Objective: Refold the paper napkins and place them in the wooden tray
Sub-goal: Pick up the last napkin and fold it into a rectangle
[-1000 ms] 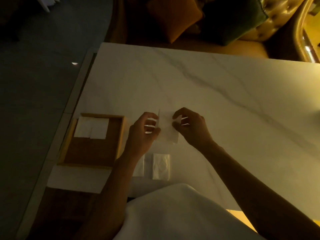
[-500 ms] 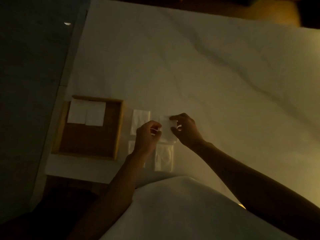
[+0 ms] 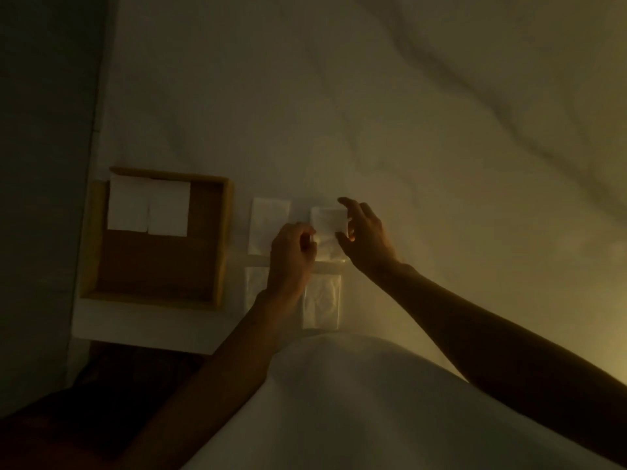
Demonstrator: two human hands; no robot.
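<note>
A wooden tray lies at the table's left edge, with two folded white napkins side by side along its far wall. To its right my left hand pinches the left edge of a white napkin. At the right edge of that napkin are the thumb and fingers of my right hand, index finger stretched past its far corner. Another napkin lies flat between the tray and the held one. Two crumpled napkins lie nearer to me, the left one partly hidden by my left wrist.
The white marble table stretches far and right of the hands. Its left edge borders dark floor. My white clothing fills the bottom of the view. The light is very dim.
The view has tilted down and grown darker. Both hands have brought the napkin from upright in the air down close to the table, and my right fingers have spread.
</note>
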